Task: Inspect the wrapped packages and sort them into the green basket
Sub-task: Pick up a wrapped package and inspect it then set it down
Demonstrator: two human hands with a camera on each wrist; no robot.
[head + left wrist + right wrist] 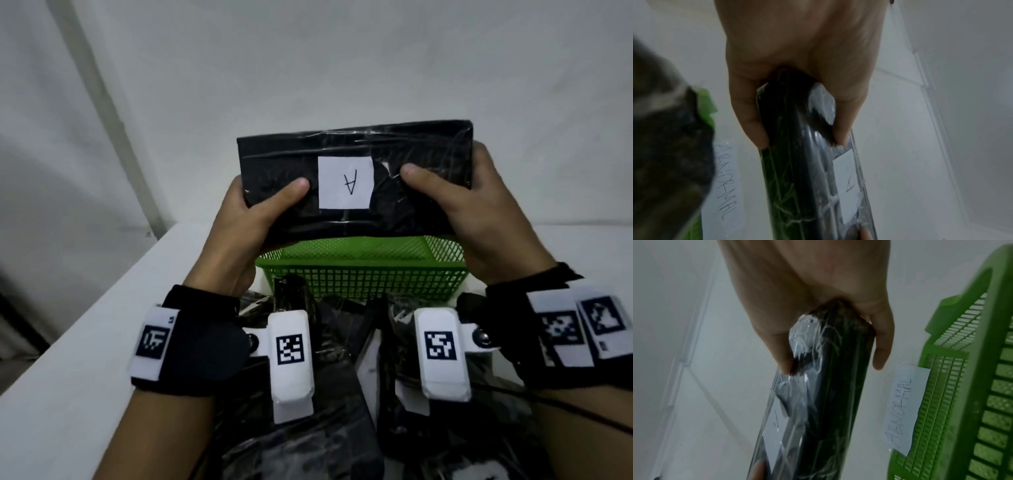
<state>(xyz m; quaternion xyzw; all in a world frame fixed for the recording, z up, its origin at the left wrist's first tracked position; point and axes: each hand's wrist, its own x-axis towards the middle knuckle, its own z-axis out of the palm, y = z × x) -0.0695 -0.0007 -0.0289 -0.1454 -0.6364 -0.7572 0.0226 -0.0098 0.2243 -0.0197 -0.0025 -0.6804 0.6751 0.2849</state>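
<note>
Both forearms raised toward 12 o'clock, banded wrists level. Left hand [239, 219] at 9 o'clock, right hand [479, 212] at 3; each grip curled, thumbs pointing inward on top.

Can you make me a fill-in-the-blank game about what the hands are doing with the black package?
1. The white label on the package shows the letter ____.
2. The package is held by ____ hands, the left hand and the right hand.
3. The basket below the package is coloured ____.
4. The paper note beside the basket reads ____.

Missing words: A; two; green; ABNORMAL
</note>
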